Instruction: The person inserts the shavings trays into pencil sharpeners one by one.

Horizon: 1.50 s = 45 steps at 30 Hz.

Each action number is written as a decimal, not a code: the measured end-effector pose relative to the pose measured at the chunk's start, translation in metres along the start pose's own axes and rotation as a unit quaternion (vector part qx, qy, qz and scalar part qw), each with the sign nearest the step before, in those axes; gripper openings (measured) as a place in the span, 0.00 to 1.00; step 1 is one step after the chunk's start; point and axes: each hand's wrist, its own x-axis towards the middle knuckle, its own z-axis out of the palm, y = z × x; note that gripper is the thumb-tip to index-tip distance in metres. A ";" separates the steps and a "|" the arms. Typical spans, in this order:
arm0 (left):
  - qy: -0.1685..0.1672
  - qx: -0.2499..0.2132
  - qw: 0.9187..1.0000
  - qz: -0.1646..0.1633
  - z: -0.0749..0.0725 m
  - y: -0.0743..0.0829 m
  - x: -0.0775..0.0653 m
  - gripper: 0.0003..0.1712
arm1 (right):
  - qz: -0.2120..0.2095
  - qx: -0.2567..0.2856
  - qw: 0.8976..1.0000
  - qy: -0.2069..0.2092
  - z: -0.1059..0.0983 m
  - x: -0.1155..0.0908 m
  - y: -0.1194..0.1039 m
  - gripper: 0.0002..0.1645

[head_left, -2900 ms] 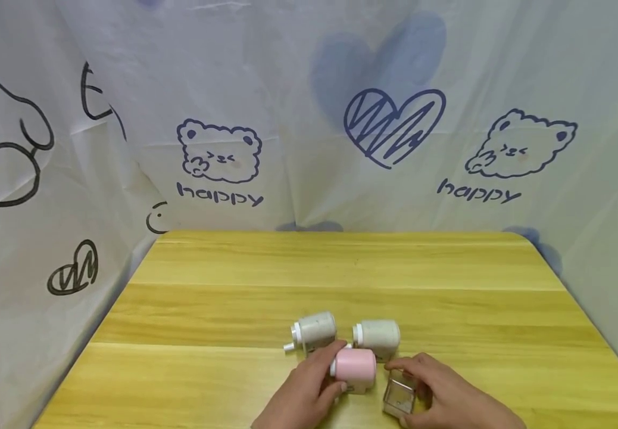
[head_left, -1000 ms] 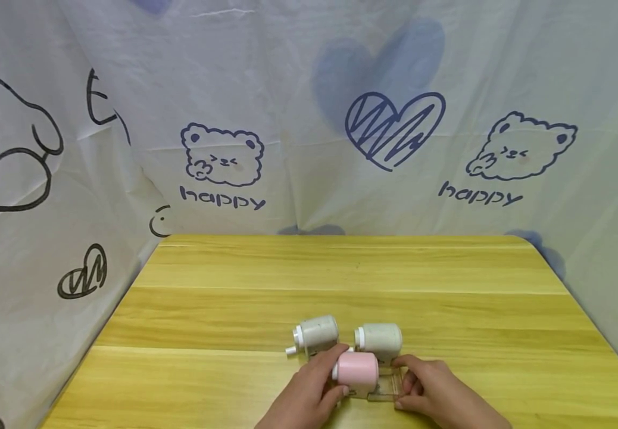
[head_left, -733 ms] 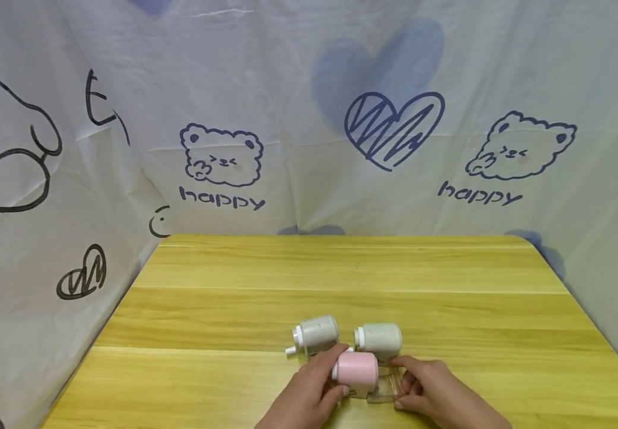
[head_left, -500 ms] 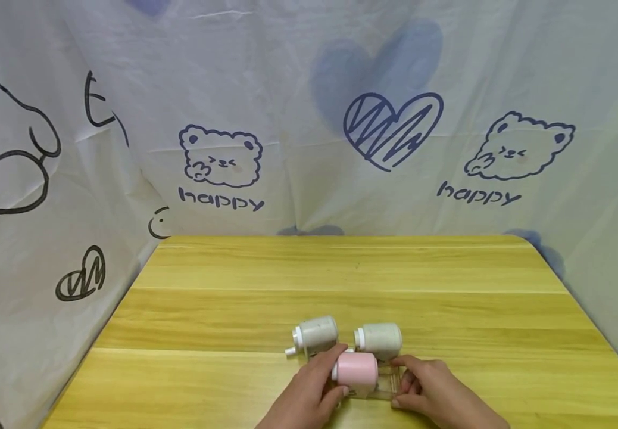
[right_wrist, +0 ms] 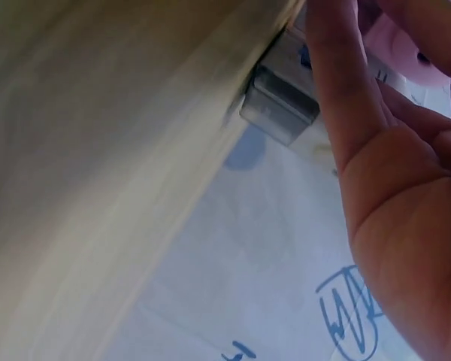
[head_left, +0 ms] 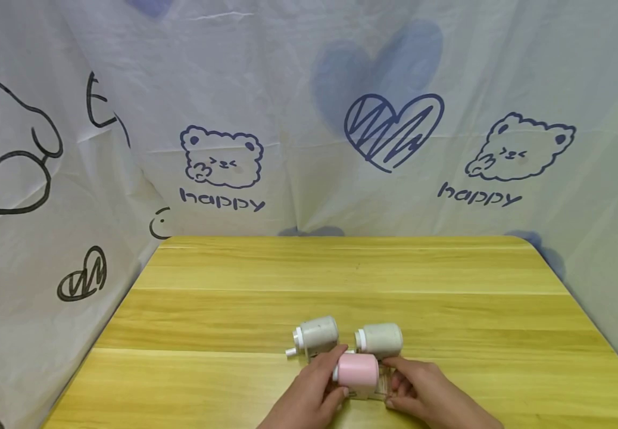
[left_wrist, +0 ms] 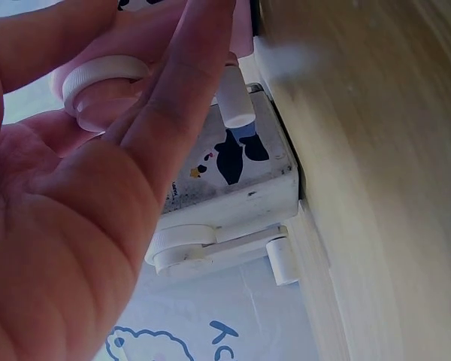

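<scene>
A pink crank pencil sharpener (head_left: 359, 370) stands near the front of the table, its white crank side facing left. My left hand (head_left: 309, 387) grips it, index finger at the far side and thumb at the near side. At its right end a clear shavings drawer (head_left: 381, 387) sticks out a short way. My right hand (head_left: 421, 384) pinches that drawer between fingers and thumb, the other fingers curled. The left wrist view shows the white crank knob (left_wrist: 235, 101) beside my left fingers. In the right wrist view my right fingers hide most of the drawer.
Two off-white crank sharpeners stand just behind: one at the left (head_left: 318, 332) with its crank handle (head_left: 290, 352) sticking out, one at the right (head_left: 383, 338). The right one's clear drawer (right_wrist: 278, 105) shows in the right wrist view. A printed cloth (head_left: 298, 149) hangs behind the wooden table (head_left: 223, 310).
The right hand has brought the clear drawer over from the right and turned it. It has slid left, mostly into the pink sharpener. The left hand keeps its grip.
</scene>
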 end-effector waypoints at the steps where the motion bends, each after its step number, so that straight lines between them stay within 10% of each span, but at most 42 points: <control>1: -0.001 0.001 1.000 0.002 0.000 0.000 0.000 0.34 | -0.008 -0.001 1.000 0.002 0.001 0.001 0.000 0.33; 22: 0.000 0.016 1.000 0.002 -0.001 0.005 0.000 0.33 | -0.043 -0.020 0.999 0.009 0.008 0.009 -0.003 0.18; 36: -0.007 0.021 0.999 0.043 0.003 0.005 0.003 0.31 | -0.075 -0.012 0.996 0.046 0.014 0.008 0.000 0.29; 45: -0.063 -0.002 0.997 0.042 0.020 0.016 0.009 0.30 | 0.070 0.092 0.990 -0.082 -0.028 -0.025 0.000 0.36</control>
